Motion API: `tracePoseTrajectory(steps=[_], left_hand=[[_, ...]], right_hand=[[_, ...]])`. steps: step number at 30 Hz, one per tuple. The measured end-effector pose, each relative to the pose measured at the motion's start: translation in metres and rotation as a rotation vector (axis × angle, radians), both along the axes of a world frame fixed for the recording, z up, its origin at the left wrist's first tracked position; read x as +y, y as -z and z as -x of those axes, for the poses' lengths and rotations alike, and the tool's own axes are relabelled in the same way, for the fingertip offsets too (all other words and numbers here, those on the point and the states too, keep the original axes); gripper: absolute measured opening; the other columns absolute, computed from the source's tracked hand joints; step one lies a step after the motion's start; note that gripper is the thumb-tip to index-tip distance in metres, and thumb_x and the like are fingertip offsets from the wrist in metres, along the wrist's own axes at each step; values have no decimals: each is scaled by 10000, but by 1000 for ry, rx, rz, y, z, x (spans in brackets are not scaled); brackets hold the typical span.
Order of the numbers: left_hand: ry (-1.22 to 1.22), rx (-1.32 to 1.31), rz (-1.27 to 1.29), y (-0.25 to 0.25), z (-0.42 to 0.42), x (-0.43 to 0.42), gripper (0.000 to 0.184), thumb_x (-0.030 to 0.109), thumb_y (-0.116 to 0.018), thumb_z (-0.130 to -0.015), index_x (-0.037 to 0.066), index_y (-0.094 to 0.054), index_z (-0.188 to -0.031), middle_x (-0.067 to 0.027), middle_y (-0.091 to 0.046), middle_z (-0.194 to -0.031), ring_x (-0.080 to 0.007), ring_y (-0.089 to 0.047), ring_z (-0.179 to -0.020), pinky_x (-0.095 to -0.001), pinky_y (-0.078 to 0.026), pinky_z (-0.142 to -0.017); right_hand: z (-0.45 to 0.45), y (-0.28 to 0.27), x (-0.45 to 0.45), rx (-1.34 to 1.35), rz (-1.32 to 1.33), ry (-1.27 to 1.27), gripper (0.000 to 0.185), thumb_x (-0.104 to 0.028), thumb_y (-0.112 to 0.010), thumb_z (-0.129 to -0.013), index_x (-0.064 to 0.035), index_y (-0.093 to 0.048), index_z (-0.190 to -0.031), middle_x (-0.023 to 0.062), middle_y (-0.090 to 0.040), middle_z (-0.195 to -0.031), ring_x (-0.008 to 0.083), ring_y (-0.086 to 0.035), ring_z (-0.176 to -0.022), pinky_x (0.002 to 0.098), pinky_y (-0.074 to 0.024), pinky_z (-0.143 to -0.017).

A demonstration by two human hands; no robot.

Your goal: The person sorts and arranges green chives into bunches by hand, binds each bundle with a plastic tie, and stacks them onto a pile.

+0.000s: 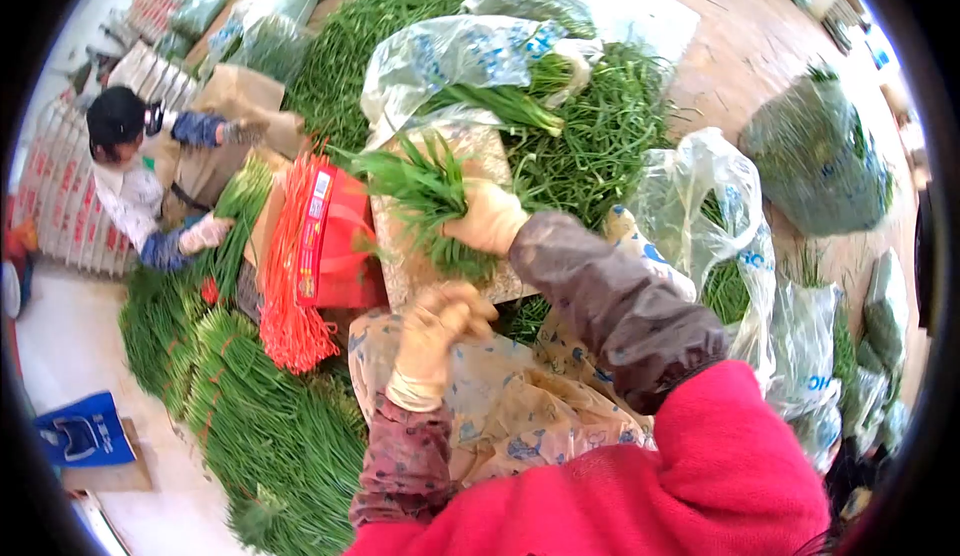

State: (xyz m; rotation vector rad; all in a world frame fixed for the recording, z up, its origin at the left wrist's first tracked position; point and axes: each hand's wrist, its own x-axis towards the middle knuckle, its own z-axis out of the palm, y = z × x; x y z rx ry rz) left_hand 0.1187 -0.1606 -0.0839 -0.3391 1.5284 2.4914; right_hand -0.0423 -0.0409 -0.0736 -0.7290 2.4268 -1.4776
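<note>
While the gloved right hand (487, 218) grips a bunch of chives (425, 191) tightly over the speckled board (488, 156) at frame centre, the left hand (437, 328) hangs below, half-curled, its hold unclear. Gathering seems the step in hand; the next move probably calls for two-handed steadying.

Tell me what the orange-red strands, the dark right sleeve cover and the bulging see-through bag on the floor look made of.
Orange-red strands: probably plastic, slightly glossy; they look thin, smooth and evenly coloured.
Dark right sleeve cover: perhaps coated synthetic or leather; its creases shine, but that leaves it open.
Bulging bag: most likely thin, glossy plastic film, with green showing through.
</note>
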Motion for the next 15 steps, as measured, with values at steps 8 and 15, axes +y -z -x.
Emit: tracePoseTrajectory(steps=[8, 15], left_hand=[[118, -95, -450, 25, -73, 68, 1033, 713, -604, -736, 14, -289, -1427, -157, -423, -1399, -341, -435, -1257, -498, -327, -1075], [130, -112, -655, 23, -79, 56, 821, 585, -538, -869, 47, -296, -1440, -108, -492, -1315, -312, -460, -1215, -480, -374, -1020]], right_hand=[[-107, -8, 34, 393, 228, -212, 475, -131, -734, -556, -167, -646, -1021, 71, -654, -913, 296, -603, -921, 424, -455, -843], [-181, -6, 69, 434, 195, -378, 367, -295, -692, -676, -122, -626, -993, 78, -638, -987, 312, -578, -1049, 444, -443, -885]])
